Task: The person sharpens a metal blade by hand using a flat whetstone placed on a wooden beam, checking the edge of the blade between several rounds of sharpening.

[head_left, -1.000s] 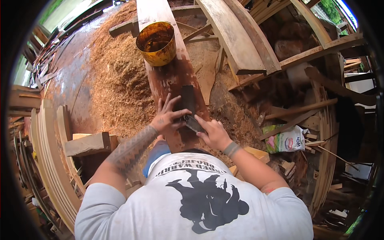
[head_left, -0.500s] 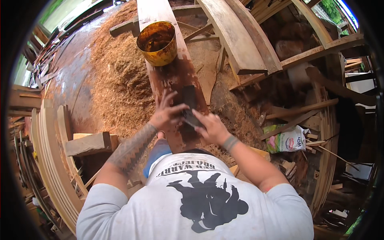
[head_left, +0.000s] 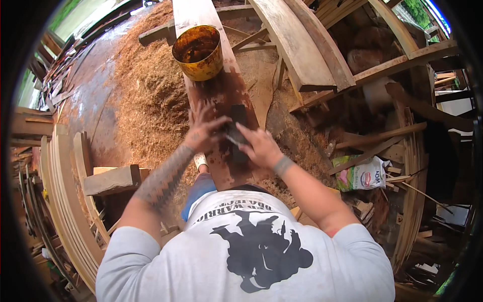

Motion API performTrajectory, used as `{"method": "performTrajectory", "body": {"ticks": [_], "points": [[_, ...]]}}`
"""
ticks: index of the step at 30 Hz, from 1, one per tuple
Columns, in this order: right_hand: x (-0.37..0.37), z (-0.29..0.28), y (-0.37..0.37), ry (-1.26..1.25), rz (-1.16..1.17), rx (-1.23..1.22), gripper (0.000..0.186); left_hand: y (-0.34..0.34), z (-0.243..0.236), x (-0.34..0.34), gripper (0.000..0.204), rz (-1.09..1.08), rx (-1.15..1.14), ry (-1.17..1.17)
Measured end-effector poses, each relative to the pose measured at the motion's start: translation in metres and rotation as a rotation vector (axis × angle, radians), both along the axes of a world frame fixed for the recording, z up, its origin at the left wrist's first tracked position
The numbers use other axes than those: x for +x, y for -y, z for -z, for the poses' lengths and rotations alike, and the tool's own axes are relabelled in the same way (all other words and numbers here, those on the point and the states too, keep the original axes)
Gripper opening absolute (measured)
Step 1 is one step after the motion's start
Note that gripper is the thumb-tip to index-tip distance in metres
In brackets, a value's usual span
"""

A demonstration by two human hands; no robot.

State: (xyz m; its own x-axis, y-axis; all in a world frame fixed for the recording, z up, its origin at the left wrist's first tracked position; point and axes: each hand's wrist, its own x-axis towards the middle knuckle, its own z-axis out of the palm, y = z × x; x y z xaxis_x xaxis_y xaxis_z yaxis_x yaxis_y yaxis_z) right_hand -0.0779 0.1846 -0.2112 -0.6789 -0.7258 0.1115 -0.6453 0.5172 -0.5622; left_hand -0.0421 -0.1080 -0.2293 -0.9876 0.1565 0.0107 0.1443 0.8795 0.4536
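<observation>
A dark, flat rectangular stone, like a sharpening stone (head_left: 238,114), lies lengthwise on a wet, reddish-brown wooden plank (head_left: 214,95) in front of me. My right hand (head_left: 262,150) is closed on a small flat metal blade (head_left: 235,140) held over the stone. At the plank's left side, my left hand (head_left: 205,129) has its fingers stretched and spread, with the fingertips reaching to the blade. Motion blur hides whether they press on it. Farther along the plank stands a stained yellow tub (head_left: 204,70), its inside coated dark brown.
Sawdust (head_left: 151,108) is heaped left of the plank. Curved timber boards (head_left: 297,55) rest on a frame at the far right. A wooden block (head_left: 113,181) and long stacked strips (head_left: 68,201) stand at my left. A printed sack (head_left: 361,175) lies among scrap wood at right.
Both hands and the blade have shifted a little away from me and to the left along the stone. The tub stays in place. More of my foot shows beside the plank.
</observation>
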Motion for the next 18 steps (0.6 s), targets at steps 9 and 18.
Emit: {"method": "performTrajectory", "body": {"ticks": [9, 18], "points": [[0.053, -0.011, -0.047, 0.154, -0.012, 0.123, 0.081, -0.029, 0.016, 0.044, 0.062, 0.122, 0.129, 0.005], [0.010, -0.007, -0.009, -0.015, 0.037, -0.026, 0.078, 0.010, 0.003, -0.024, 0.059, 0.136, 0.065, -0.038]]}}
